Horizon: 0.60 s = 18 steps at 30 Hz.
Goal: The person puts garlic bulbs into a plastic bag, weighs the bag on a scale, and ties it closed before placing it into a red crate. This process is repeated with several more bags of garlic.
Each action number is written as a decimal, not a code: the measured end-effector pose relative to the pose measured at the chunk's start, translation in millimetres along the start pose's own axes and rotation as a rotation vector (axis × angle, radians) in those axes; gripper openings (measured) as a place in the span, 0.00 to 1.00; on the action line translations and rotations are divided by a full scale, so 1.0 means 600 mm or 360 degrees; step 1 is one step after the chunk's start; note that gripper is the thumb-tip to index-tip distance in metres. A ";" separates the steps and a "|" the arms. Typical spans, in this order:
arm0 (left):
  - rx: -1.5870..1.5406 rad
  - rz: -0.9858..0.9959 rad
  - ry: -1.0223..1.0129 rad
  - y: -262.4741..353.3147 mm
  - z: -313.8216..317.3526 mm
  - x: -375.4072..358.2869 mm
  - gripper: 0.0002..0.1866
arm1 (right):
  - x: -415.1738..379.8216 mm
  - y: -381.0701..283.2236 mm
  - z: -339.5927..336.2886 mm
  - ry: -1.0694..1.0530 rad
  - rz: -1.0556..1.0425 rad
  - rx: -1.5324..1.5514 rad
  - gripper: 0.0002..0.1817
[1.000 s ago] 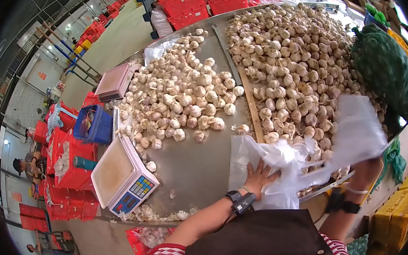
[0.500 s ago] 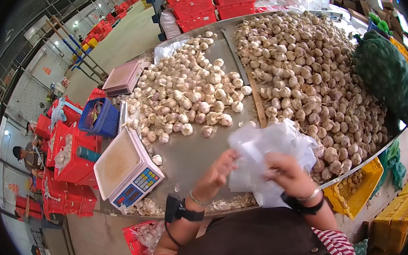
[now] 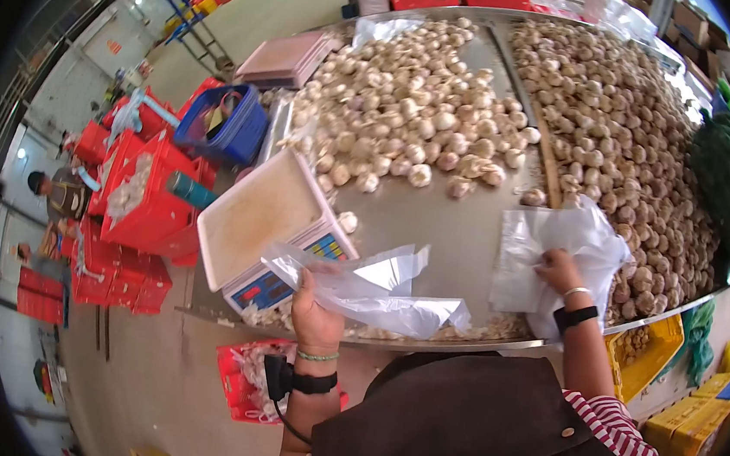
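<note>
A clear plastic bag [image 3: 377, 290] spreads out from my left hand [image 3: 316, 315], which grips its left part near the front of the white scale [image 3: 266, 219]. On the metal table [image 3: 443, 226], to the right, lies a stack of clear plastic bags [image 3: 524, 251]. My right hand [image 3: 559, 271] rests on that stack with its fingers drawn together; whether they pinch a bag is too small to tell. Loose garlic bulbs [image 3: 419, 111] lie beyond the scale. A larger garlic pile [image 3: 616, 137] sits right of a wooden divider [image 3: 546, 157].
Left of the table stand a blue basket [image 3: 239, 134] and red crates [image 3: 154, 209]. A second scale [image 3: 289, 58] is at the back left. A yellow crate [image 3: 648, 361] sits below the right edge. A green net sack [image 3: 724, 190] is far right. A person [image 3: 64, 197] is at far left.
My hands have moved apart. The left one has gone left with a single bag, while the right one is on the stack. The view has shifted, so the table appears further right.
</note>
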<state>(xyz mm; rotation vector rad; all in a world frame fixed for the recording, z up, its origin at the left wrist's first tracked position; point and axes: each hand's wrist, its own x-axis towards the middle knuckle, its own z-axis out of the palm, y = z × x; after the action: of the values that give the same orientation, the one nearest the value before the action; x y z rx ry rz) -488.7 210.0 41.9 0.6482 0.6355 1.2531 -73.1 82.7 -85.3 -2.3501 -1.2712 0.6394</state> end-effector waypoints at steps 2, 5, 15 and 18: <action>-0.0047 0.0056 0.0044 0.022 -0.032 -0.001 0.18 | 0.033 0.030 -0.007 0.0017 0.0295 0.0543 0.16; -0.0135 0.0014 -0.0016 0.032 -0.059 0.002 0.18 | -0.005 -0.081 -0.046 0.0313 -0.0229 -0.0198 0.13; -0.0333 -0.0268 -0.0083 0.034 -0.095 0.026 0.14 | -0.123 -0.459 0.156 -0.0899 -0.0672 0.1062 0.10; -0.0284 -0.0332 -0.0181 0.023 -0.118 0.034 0.19 | -0.124 -0.462 0.174 -0.1198 -0.0462 0.1058 0.10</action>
<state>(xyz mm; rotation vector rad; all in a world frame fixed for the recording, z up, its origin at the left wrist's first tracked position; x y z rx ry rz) -546.2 239.1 3.8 0.4882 0.4778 1.0568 -353.9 173.8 -7.0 -1.3764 -1.3440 1.6316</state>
